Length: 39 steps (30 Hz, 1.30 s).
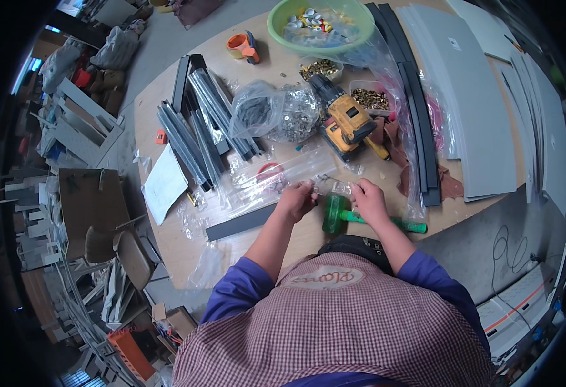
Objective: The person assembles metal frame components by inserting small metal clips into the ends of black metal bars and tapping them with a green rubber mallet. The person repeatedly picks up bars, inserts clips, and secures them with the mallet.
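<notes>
A small clear plastic bag (340, 188) is stretched between my hands, close above the near part of the table. My left hand (298, 199) pinches its left side with the fingers closed. At its other side my right hand (369, 200) grips with thumb and fingers pressed together. What the bag holds is too small to make out. Just below the bag lies a mallet with a green head (335, 215), its green handle passing under my right wrist. A dark grey bar (241, 224) lies left of my left hand. Beyond it are clear plastic sleeves (289, 173).
A yellow cordless drill (347, 119) stands mid-table beside tubs of brass-coloured fittings (369, 99) and bags of metal hardware (294, 113). Metal rails (183, 142) lie left, grey panels (464, 109) right. A green basin (322, 48) and tape dispenser (242, 47) sit at the back.
</notes>
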Each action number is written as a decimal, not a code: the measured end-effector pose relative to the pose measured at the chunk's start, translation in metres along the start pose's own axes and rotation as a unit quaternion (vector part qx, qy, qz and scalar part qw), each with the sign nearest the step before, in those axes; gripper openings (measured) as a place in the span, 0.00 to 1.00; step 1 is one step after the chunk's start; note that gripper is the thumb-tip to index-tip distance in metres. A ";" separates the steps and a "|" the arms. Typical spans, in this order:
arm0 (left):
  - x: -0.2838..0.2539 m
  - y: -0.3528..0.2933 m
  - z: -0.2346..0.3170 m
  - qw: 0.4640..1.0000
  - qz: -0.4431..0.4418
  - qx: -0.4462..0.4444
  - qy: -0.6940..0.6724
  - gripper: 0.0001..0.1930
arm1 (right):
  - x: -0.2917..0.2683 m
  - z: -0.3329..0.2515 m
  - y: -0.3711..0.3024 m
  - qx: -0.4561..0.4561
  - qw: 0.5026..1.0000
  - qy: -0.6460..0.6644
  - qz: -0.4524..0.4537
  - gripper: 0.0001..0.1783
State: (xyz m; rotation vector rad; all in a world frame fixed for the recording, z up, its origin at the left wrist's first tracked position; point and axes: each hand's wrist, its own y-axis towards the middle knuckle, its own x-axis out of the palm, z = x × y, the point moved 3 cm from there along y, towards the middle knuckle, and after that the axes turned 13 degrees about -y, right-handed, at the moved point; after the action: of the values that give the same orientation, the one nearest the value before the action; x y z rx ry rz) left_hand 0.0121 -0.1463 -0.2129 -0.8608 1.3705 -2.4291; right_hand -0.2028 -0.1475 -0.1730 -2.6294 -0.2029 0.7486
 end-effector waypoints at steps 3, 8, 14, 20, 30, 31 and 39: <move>0.006 -0.005 -0.011 0.997 -0.026 -0.035 -0.068 0.06 | 0.015 0.018 0.007 0.100 0.981 0.118 -0.115 0.14; -0.002 -0.018 -0.013 0.997 -0.024 0.021 0.071 0.08 | 0.013 0.034 0.012 0.139 0.940 0.254 -0.182 0.10; -0.018 -0.036 0.001 0.838 0.073 0.326 0.431 0.18 | -0.017 0.060 0.025 0.142 0.799 0.537 -0.231 0.08; -0.020 -0.047 -0.004 0.682 0.111 0.436 0.576 0.33 | -0.024 0.080 0.031 0.155 0.769 0.580 -0.218 0.08; -0.017 -0.053 -0.008 0.651 0.109 0.452 0.600 0.38 | -0.025 0.055 0.018 0.109 0.932 0.274 -0.211 0.19; -0.016 -0.055 -0.007 0.649 0.114 0.449 0.603 0.37 | -0.029 0.051 0.019 0.098 0.944 0.247 -0.196 0.19; 0.023 -0.065 -0.010 0.768 -0.108 0.440 0.452 0.31 | -0.024 0.009 -0.004 0.078 0.815 0.480 -0.315 0.24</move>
State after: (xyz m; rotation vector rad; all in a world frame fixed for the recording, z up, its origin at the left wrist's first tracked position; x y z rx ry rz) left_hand -0.0063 -0.1141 -0.1535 0.4911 0.0455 -3.2766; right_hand -0.2282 -0.1467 -0.1671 -2.2132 -0.6187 -0.7506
